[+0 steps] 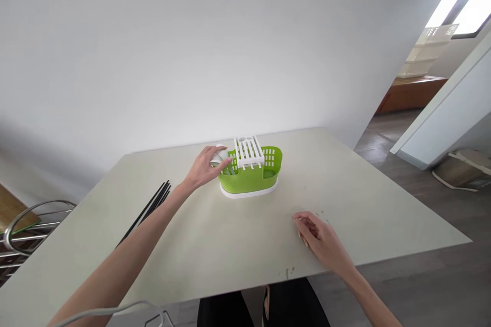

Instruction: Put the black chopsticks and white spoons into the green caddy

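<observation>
A green utensil basket (249, 182) with pierced walls stands on a white base in the middle of the table. Across its top sits a white slatted rack (249, 152) with small hooks at the front. My left hand (207, 167) is at the basket's left end, its thumb and fingers closed around white spoons (220, 155). Their bowls are up and the handles reach down inside the basket; the fingers partly hide them. My right hand (315, 237) rests on the table near the front right, fingers loosely curled together with nothing visible in them.
Black chopsticks (153, 203) lie on the pale table (238, 245) beside my left forearm. A metal rack (28, 232) stands off the table's left edge. The white wall (215, 61) borders the back. A grey cable (103, 311) crosses the lower left.
</observation>
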`<state>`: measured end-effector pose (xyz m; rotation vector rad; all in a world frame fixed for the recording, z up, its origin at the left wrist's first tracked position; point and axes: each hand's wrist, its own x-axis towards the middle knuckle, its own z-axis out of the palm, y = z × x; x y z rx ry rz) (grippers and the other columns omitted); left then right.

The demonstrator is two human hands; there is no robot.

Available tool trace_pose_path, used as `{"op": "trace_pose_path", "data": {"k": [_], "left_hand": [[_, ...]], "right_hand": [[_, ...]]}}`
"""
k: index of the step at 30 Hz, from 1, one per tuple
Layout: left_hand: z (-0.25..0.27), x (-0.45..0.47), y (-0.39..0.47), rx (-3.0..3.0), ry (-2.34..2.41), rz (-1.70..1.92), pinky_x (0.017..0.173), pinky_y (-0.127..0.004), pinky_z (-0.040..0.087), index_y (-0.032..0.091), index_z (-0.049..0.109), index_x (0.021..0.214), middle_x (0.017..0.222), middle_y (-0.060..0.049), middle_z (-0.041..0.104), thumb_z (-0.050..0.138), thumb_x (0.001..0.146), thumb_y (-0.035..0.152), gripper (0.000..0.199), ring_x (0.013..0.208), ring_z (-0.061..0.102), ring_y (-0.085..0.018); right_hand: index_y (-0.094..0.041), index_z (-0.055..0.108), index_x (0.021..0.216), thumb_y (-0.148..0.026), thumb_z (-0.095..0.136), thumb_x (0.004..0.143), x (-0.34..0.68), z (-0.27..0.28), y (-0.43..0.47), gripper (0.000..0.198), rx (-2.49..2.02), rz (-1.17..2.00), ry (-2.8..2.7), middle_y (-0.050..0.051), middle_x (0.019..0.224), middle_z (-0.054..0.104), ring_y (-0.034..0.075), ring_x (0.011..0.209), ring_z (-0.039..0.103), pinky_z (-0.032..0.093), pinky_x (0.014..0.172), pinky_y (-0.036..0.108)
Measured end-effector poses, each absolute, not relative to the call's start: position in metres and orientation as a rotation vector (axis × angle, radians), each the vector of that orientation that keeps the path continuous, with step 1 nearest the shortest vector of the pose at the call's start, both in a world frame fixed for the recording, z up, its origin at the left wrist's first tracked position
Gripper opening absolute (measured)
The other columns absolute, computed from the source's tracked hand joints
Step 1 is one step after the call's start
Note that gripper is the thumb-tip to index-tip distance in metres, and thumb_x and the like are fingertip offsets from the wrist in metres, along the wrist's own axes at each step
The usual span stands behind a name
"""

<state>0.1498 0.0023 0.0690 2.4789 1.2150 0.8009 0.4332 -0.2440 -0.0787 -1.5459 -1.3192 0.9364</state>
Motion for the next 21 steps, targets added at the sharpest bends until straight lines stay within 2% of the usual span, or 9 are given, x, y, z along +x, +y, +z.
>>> {"op": "trace_pose_path", "data": {"k": [7, 13, 17, 21], "left_hand": [[0.083, 0.167, 0.019, 2.824, 1.295, 0.712, 0.091, -0.042, 0.05, 0.024, 0.072, 0.117, 0.099, -0.009, 0.067, 0.052, 0.099, 0.058, 0.044, 0.097, 0.064, -0.028], [0.086, 0.175, 0.025, 2.818, 1.416, 0.655, 0.063, -0.032, 0.041, 0.028, 0.074, 0.11, 0.099, -0.005, 0.071, 0.051, 0.099, 0.049, 0.033, 0.077, 0.063, -0.022], [0.084, 0.18, 0.025, 2.801, 1.44, 0.763, 0.059, -0.031, 0.037, 0.026, 0.075, 0.1, 0.096, -0.005, 0.075, 0.055, 0.093, 0.041, 0.026, 0.071, 0.062, -0.02], [0.084, 0.184, 0.026, 2.729, 1.396, 0.911, 0.06, -0.03, 0.041, 0.023, 0.075, 0.09, 0.085, -0.003, 0.076, 0.059, 0.086, 0.033, 0.02, 0.069, 0.062, -0.019]], "right_hand": [[-0.022, 0.06, 0.119, -0.06, 0.044, 0.106, 0.434, -0.077, -0.245, 0.043, -1.522, 0.95, -1.33, 0.0, 0.076, 0.061, 0.017, 0.063, 0.051, 0.04, 0.06, 0.029], [-0.022, 0.062, 0.12, -0.06, 0.043, 0.106, 0.435, -0.075, -0.245, 0.044, -1.52, 0.938, -1.348, 0.0, 0.076, 0.062, 0.017, 0.062, 0.052, 0.04, 0.059, 0.029], [-0.022, 0.062, 0.119, -0.059, 0.044, 0.106, 0.435, -0.073, -0.245, 0.042, -1.518, 0.922, -1.345, 0.0, 0.076, 0.061, 0.017, 0.062, 0.053, 0.041, 0.059, 0.029], [-0.022, 0.062, 0.119, -0.058, 0.044, 0.107, 0.434, -0.073, -0.245, 0.042, -1.524, 0.913, -1.347, 0.0, 0.075, 0.06, 0.017, 0.062, 0.053, 0.041, 0.058, 0.029]]}}
